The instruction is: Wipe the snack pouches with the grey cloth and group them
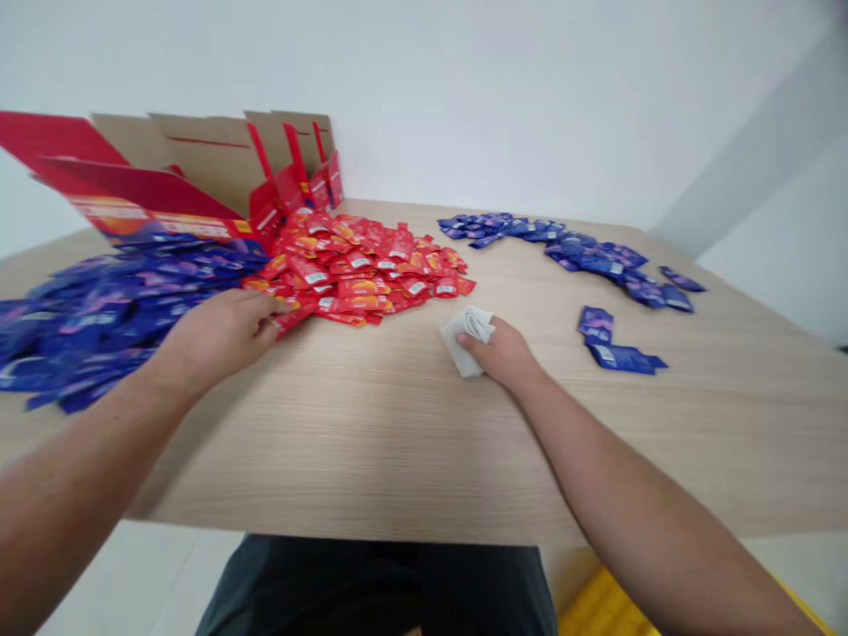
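Right hand (500, 353) on folded white cloth (469, 340), fingers (473, 346) closed on it, tips partly hidden. Left hand (218, 334) blurred; its fingers (268, 309) touch the edge of glossy red sachets (358, 274), grasp cannot be told. Blue foil sachets (99, 318) heaped beside them on wood-grain worktop (371, 442); looser blue sachets (583, 252) right; open red cardboard box (192, 172) behind, cut off at left

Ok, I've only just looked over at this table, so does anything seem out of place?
Yes. The red and brown cardboard carton lies tipped over at the back left, its flaps splayed, with loose red sachets heaped at its open side. Loose blue sachets sprawl across the left and run into that red heap, so the two colours aren't cleanly separated there.
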Available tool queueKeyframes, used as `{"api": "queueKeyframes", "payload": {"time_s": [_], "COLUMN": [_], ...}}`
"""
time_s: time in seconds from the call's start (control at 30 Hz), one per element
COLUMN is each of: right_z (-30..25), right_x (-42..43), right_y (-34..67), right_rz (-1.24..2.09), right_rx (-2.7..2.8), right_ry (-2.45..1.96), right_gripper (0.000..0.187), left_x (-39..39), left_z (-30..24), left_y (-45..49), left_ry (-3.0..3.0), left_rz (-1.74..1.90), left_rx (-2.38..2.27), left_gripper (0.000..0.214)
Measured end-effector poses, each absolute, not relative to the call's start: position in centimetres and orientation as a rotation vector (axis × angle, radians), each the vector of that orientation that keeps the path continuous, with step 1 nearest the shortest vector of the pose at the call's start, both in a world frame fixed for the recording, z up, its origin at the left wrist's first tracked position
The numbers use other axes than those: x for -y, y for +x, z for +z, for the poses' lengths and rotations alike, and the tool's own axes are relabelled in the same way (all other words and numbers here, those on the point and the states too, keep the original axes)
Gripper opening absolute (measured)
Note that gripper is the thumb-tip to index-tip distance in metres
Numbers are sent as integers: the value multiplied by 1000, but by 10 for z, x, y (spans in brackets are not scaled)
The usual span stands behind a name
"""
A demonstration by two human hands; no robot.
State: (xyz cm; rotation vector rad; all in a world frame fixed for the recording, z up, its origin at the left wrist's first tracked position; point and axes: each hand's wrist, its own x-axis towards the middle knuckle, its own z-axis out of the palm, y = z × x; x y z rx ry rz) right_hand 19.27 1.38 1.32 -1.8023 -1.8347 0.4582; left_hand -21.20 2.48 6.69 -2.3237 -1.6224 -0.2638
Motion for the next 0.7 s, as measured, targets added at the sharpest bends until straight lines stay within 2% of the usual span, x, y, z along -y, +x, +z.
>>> {"api": "queueKeyframes", "payload": {"time_s": [0.13, 0.27, 0.47, 0.57, 0.7], "right_z": [12, 22, 35, 26, 10], "right_x": [-20, -27, -37, -35, -37], "right_y": [199, 224, 320, 361, 376], "right_rz": [419, 266, -137, -112, 73], "right_rx": [1808, 1673, 1308, 1121, 1156], "right_ry": [-1698, -1736, -2121, -2340, -2420], "right_gripper": [32, 44, 59, 63, 56], "left_x": [-10, 0, -13, -20, -21], "left_z": [53, 47, 17, 6, 6], "left_y": [-139, -77, -58, -69, -76], "left_ry": [-2639, -2848, -2961, -2984, -2969], "left_rz": [-511, -614, -666, -609, -656], "left_rx": [1422, 1335, 1231, 1299, 1396], "left_gripper": [37, 36, 34, 32, 33]}}
